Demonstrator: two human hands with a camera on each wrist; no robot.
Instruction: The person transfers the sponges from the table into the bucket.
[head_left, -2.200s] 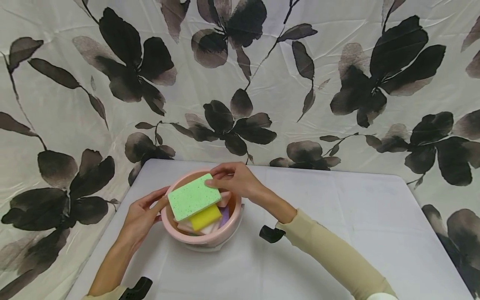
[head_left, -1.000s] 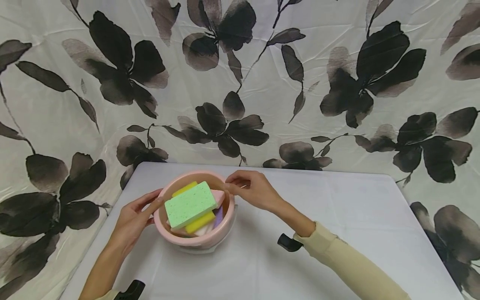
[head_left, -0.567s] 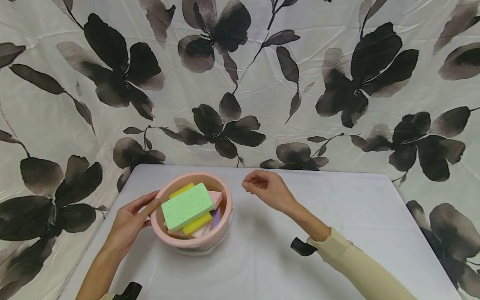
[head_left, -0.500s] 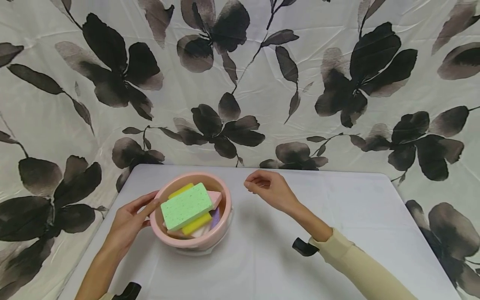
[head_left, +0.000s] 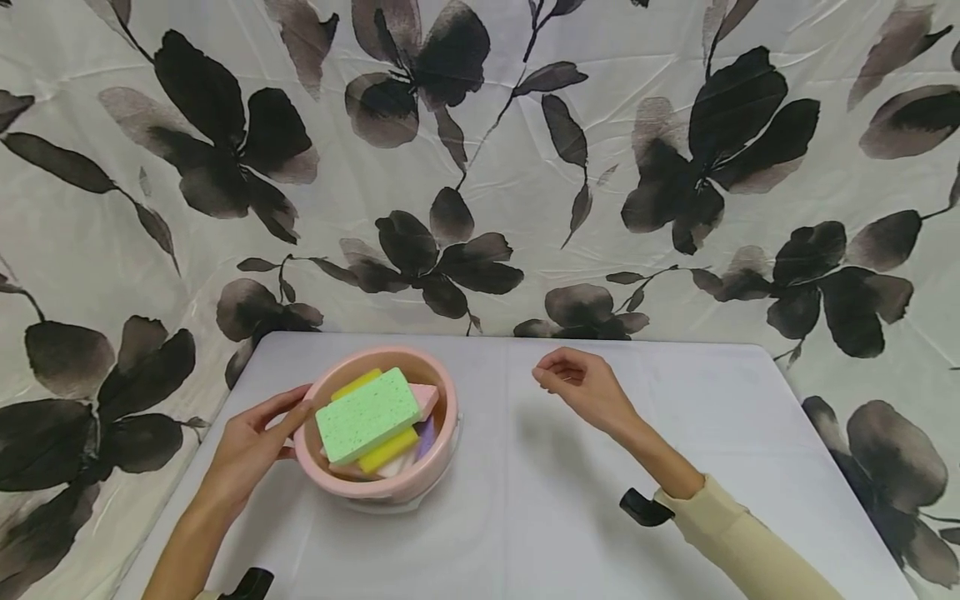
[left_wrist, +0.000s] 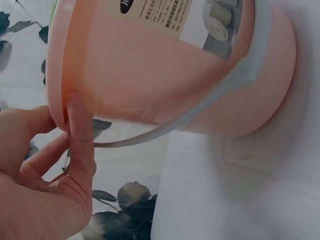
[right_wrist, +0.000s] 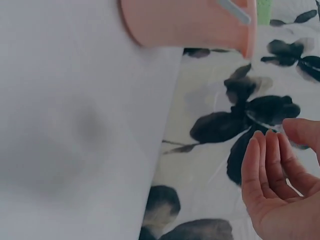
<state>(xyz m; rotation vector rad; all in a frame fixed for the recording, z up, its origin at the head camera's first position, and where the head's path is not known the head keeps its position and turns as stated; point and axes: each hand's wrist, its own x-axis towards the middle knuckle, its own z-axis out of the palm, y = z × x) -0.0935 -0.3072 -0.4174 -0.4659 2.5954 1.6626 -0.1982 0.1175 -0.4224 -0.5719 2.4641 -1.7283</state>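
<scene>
A pink bucket stands upright on the left part of the table, with several sponges inside. On top lies a green speckled sponge, tilted over yellow sponges, a pink one and a purple one. My left hand pinches the bucket's rim at its left side, thumb and fingers on either side of the rim in the left wrist view. To the right of the bucket, my right hand hovers above the table, fingers loosely curled and holding nothing.
A light grey handle hangs down around the bucket's side, below a printed label. The white-covered table ends at the back against a floral cloth. Black wrist devices sit on the forearms.
My right hand has let go of the green sponge, left it on top in the bucket and moved away to the right. The left hand keeps its place at the rim.
</scene>
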